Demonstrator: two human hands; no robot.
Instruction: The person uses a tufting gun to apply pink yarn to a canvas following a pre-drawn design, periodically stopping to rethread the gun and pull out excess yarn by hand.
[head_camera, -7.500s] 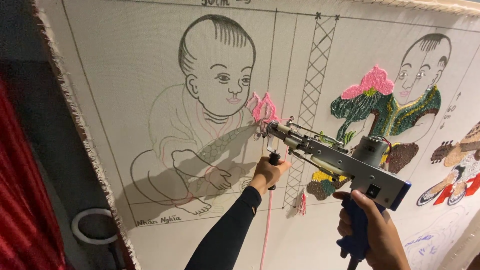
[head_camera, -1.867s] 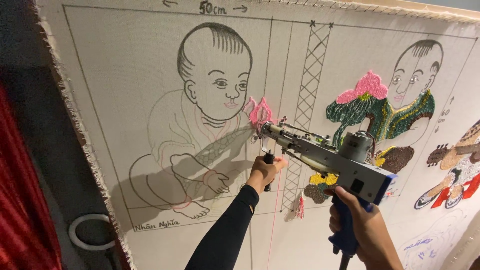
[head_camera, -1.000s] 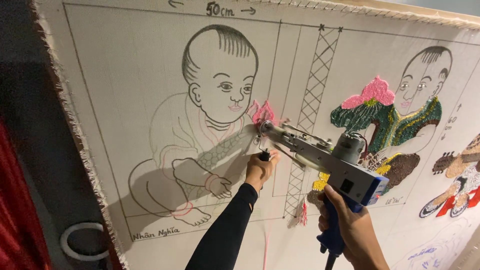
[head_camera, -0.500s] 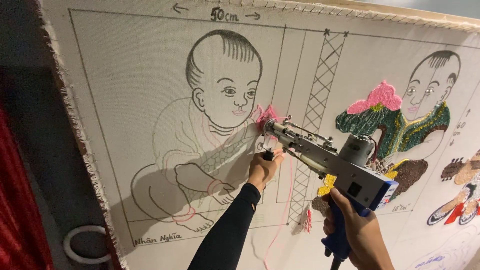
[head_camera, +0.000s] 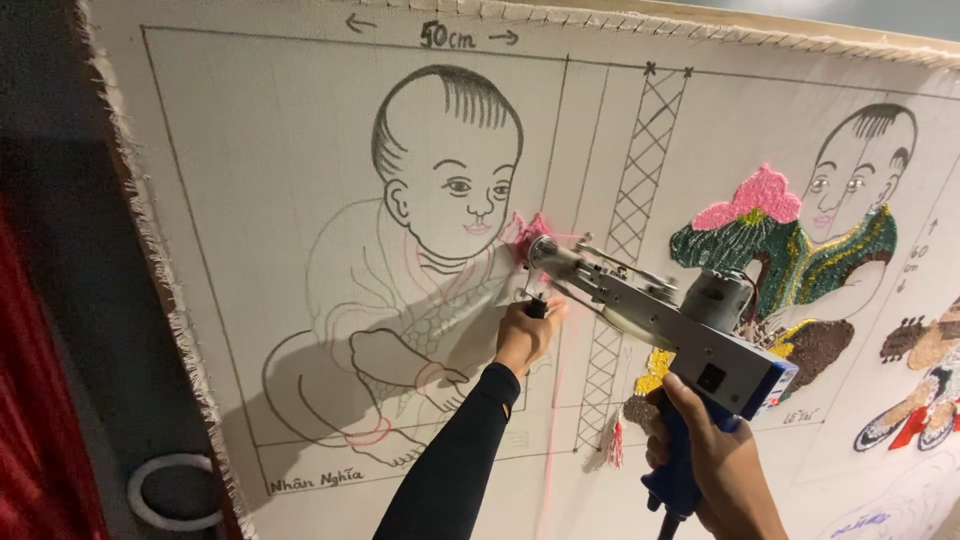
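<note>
Tufting gun (head_camera: 660, 320) is up against the stretched white cloth (head_camera: 250, 200), its nose at the small pink tufted patch (head_camera: 522, 232) just beside the drawn child's chin. Right hand (head_camera: 705, 465) is wrapped tight round the blue rear handle, grip fully closed, fingers under the grey body. Left hand (head_camera: 525, 335) is closed on the black front handle under the nose, black sleeve running down to the bottom edge.

Looks like a metal body w/ motor at the rear, so prob. fairly heavy and back-weighted; rigid, no give. Two-hand hold on the two handles seems the right way; keep off the needle end and moving linkage on top. Pink yarn (head_camera: 550, 430) hangs loose below, thin and soft, could snag. Cloth is taut but flexes under pressure, so a steady, even push suits it.
</note>
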